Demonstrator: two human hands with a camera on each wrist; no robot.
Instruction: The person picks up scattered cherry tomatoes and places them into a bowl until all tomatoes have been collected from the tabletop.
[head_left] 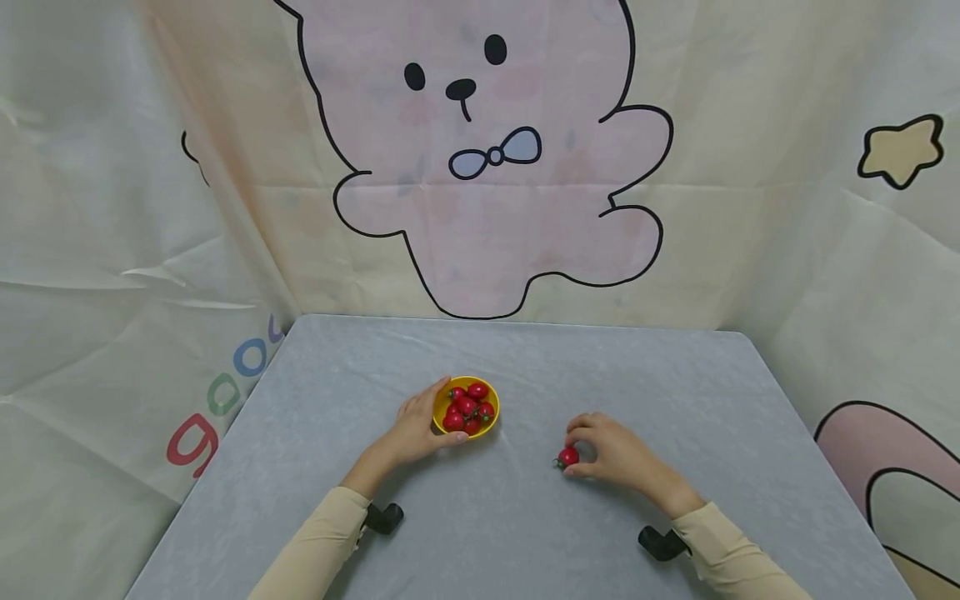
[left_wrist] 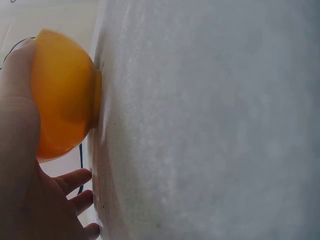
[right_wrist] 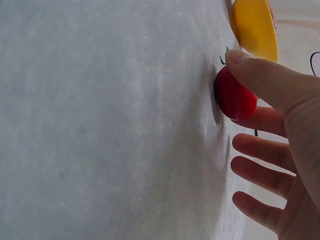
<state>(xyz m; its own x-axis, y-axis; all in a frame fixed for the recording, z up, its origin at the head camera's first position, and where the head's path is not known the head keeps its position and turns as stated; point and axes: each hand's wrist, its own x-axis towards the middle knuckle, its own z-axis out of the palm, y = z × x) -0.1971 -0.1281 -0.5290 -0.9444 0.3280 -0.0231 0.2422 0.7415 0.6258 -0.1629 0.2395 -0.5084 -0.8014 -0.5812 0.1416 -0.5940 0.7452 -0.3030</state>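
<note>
Staged tabletop set, cartoon-bear backdrop (head_left: 480, 158)

Both arms reach forward over the table in pale tan sleeves, with a dark strap piece under each wrist. The left hand (head_left: 415, 429) curves around the side of the yellow bowl (head_left: 487, 423), thumb on the near side and fingers on the far side. The right hand (head_left: 617, 454) pinches a small red tomato (head_left: 568, 457) between thumb and first finger. Its other fingers (right_wrist: 260, 175) spread out loose behind the pinch.

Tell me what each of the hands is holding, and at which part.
The left hand holds the yellow bowl by its outer side wall. The right hand pinches a cherry tomato by its round body, on the table.
</note>
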